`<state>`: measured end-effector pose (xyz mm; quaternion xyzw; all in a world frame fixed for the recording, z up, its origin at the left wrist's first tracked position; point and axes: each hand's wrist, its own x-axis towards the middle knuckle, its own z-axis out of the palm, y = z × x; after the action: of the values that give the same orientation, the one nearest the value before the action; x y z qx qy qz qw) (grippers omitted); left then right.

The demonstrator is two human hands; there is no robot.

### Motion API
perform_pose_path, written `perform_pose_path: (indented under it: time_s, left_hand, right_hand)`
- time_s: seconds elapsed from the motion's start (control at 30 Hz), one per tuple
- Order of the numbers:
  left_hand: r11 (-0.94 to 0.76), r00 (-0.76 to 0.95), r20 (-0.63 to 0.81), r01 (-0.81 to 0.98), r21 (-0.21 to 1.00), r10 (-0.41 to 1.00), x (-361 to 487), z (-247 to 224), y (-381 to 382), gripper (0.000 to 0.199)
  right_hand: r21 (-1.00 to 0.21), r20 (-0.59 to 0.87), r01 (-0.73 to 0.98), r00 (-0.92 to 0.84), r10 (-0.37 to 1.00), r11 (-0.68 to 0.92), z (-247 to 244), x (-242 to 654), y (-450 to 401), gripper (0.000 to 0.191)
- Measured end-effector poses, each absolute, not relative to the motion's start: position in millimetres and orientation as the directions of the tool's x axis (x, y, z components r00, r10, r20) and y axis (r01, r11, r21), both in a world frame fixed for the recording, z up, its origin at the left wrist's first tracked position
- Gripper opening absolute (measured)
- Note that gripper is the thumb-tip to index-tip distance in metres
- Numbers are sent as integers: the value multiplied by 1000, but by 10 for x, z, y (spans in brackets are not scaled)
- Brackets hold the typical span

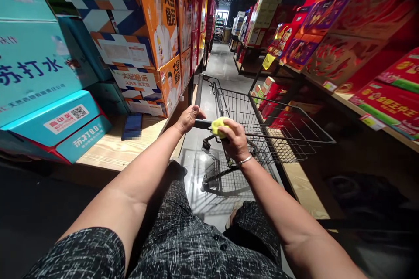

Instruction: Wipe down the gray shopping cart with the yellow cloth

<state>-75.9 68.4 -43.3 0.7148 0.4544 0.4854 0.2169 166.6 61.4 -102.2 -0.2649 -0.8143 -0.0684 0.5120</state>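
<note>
A black wire shopping cart [278, 115] stands before me in the aisle, turned sideways, its basket to the right. My left hand [190, 117] is closed around the left part of the cart's handle [203, 124], fingers partly hidden behind it. Bunched in my right hand [236, 140] is a yellow cloth [220, 126], pressed against the handle further right. The fingers curl over the cloth and cover part of it. A bracelet circles my right wrist.
Orange drink cartons [168, 83] and turquoise boxes [49, 124] are stacked on a wooden shelf at left, beside a dark blue object [132, 126]. Red gift boxes [389, 104] line the right shelf. Tiled floor [222, 59] runs down the aisle.
</note>
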Motion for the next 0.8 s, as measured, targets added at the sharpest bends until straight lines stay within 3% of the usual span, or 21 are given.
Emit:
perform_pose_path:
  time_s: [0.2, 0.33, 0.43, 0.5, 0.67, 0.8]
  left_hand:
    - [-460, 144, 460, 538, 707, 876, -944, -392, 814, 106]
    - [-463, 150, 473, 588, 663, 868, -1025, -388, 872, 98]
    - [-441, 167, 461, 678, 588, 872, -1040, -357, 910, 86]
    - [-407, 207, 413, 774, 485, 887, -999, -287, 909, 74]
    - [-242, 214, 305, 969, 55, 928, -605, -13, 754, 47]
    - [-211, 184, 303, 976, 60, 935, -219, 43, 580, 40]
  right_hand:
    - [205, 687, 527, -677, 262, 825, -978, 1142, 760, 34]
    - [337, 528, 512, -798, 292, 790, -1366, 1515, 788, 37]
    - [325, 394, 485, -850, 350, 812, -1684, 1916, 733, 25]
    - [292, 381, 504, -841, 384, 813, -1778, 2082, 711, 23]
    - [194, 614, 561, -709, 346, 805, -1383, 1992, 834, 33]
    - [106, 751, 622, -562, 347, 776, -1065, 1797, 988, 35]
